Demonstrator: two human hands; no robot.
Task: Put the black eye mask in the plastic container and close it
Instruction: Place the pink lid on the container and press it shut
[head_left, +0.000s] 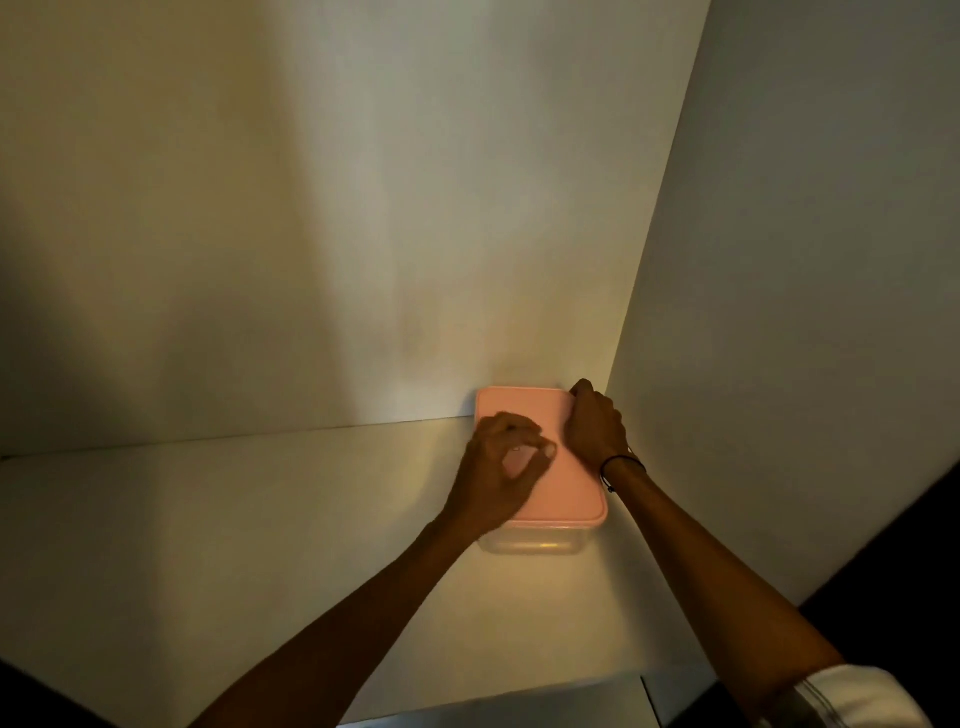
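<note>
My plastic container (535, 540) sits on the table (260, 519), pushed into the corner where the two walls (311, 208) meet, and its pink lid (566, 467) already lies on top. I cannot see the black eye mask anywhere; I judge it is inside, hidden under the lid. My left hand (498, 467) rests loosely curled on the lid's left half, gripping nothing. My right hand (595, 423) is clenched over the lid's far right edge, pressing there. The risk I see: pushing one side only could leave the near corner unsealed, or slide the container against the wall so the lid seats crooked.
</note>
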